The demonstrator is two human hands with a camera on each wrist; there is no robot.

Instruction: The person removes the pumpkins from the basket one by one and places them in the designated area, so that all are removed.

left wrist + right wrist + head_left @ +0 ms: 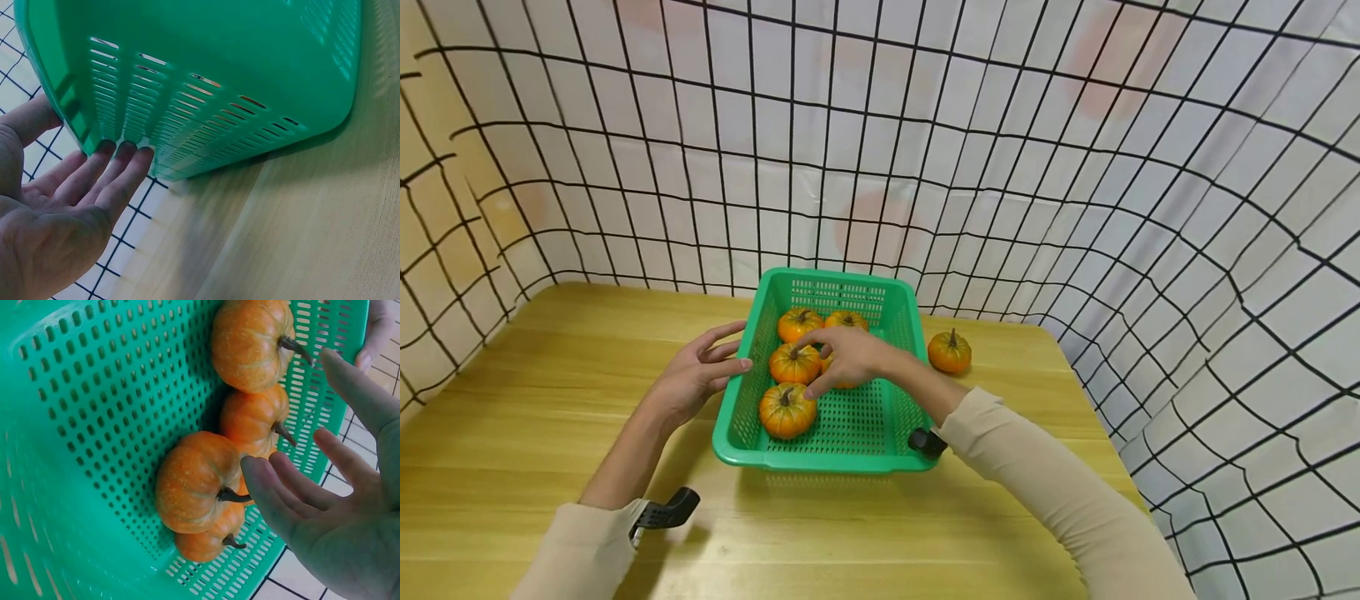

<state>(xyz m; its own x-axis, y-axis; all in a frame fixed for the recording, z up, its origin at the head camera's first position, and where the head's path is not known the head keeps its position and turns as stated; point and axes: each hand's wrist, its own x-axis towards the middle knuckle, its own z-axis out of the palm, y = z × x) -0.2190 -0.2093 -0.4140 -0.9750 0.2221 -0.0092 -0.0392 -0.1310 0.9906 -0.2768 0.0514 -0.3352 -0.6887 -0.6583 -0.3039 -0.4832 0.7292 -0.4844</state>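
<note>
A green plastic basket [850, 461] with slotted walls stands on the wooden table and contains several small orange pumpkins [786, 411]. My left hand [688, 379] is at the basket's left side, fingers extended; in the left wrist view the fingertips [128, 149] touch the outer wall and the thumb lies by the rim. Over the pumpkins hovers my right hand [853, 354], its fingers spread and holding nothing. The right wrist view shows this hand [337, 500] near the stems, partly covering a pumpkin [200, 481]. Another pumpkin in the basket is mostly hidden beneath it.
One more pumpkin [950, 352] sits on the table [587, 367], to the right of the basket. Behind the table and along its sides hangs a white cloth with a black grid [880, 142]. Black wrist cameras [673, 508] protrude from both sleeves.
</note>
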